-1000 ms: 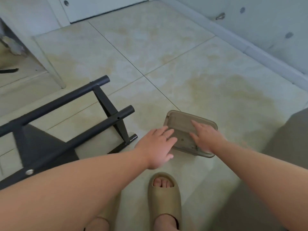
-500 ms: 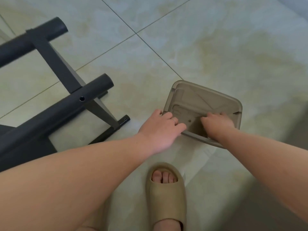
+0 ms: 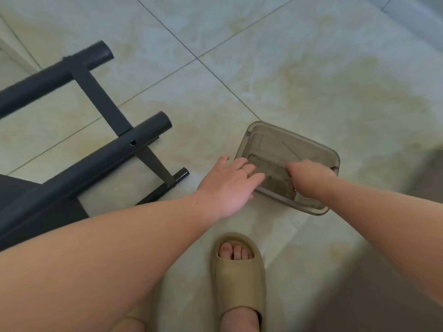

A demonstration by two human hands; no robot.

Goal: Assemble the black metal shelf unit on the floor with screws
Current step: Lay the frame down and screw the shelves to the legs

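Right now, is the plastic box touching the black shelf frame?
Apart. The head view shows bare floor tile between the plastic box and the nearest foot of the black shelf frame.

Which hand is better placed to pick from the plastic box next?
Right: the right hand reaches inside the plastic box, fingers curled down; the left hand only rests flat at its rim.

Indoor room of a home: a glossy floor [image 3: 311, 80] of large pale marbled tiles with thin grout lines, a pale skirting strip [image 3: 411, 16] at its far right corner, a flat-pack black metal shelf frame [image 3: 96, 165] lying on it, and a bare foot in a beige house slipper [image 3: 239, 281].
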